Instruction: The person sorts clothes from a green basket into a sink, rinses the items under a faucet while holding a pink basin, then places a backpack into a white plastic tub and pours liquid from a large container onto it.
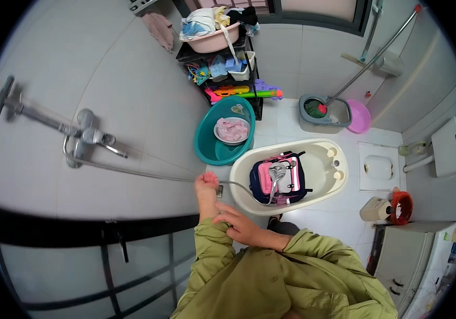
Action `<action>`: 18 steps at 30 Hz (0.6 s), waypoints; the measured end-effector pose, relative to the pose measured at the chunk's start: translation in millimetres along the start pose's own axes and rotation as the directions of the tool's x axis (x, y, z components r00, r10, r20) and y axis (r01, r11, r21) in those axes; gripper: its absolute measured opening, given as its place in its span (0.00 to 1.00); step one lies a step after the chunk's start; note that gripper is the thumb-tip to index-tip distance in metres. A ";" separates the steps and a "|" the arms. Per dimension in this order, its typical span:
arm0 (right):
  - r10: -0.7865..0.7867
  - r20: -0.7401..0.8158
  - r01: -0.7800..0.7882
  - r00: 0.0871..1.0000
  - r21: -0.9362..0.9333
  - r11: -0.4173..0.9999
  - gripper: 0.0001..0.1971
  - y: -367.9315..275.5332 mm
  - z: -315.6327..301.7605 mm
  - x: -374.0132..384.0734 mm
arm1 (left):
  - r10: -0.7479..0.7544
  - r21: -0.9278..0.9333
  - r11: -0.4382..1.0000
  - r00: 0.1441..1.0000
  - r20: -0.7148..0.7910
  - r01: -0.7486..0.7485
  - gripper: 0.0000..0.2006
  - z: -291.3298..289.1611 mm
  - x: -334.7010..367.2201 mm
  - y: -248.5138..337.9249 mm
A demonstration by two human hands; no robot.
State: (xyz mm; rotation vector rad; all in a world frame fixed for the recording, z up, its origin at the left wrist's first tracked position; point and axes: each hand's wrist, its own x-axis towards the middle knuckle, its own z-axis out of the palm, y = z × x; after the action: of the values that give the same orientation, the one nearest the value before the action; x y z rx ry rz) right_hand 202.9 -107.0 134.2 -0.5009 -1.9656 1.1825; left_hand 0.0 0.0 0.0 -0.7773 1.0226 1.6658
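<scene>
My left hand [207, 183] is raised with its fingers curled in, and I see nothing in it. The shower hose [148, 173] runs past behind it; whether they touch I cannot tell. My right hand [238, 226] reaches across to the left forearm, its fingers at the rolled cuff of the green left sleeve [209, 234]. Just ahead, a white baby bathtub [321, 181] holds a navy and pink school backpack [265, 175]. A chrome shower head [277, 171] lies on top of the backpack.
A teal tub [205, 141] with a basin of pink cloth stands beyond the bathtub. Behind it is a black rack [191, 53] of laundry and toys. A mop bucket [313, 126], pink basin [359, 117] and squat toilet [377, 166] are right. The shower mixer [87, 135] is left.
</scene>
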 end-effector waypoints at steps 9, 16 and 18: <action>0.512 -0.001 -0.463 0.859 0.424 0.778 0.18 70.9 -10.6 97.2 | -0.048 -0.057 0.996 0.968 0.246 0.064 0.14 43.0 170.0 65.4; 0.695 0.163 -0.620 0.700 0.622 0.478 0.23 183.6 -13.5 146.6 | -0.148 -0.003 0.988 0.958 -0.244 0.152 0.14 159.1 210.0 16.1; 0.726 0.230 -0.626 0.647 0.704 0.335 0.22 213.3 -14.3 170.7 | -0.106 0.047 0.991 0.962 -0.251 0.122 0.13 185.5 245.1 12.4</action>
State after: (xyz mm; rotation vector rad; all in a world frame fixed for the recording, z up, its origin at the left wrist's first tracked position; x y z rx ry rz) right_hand 95.7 119.0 23.3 -0.9675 -0.9182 2.2760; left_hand -89.9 265.6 -126.3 -1.0030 1.1732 1.4566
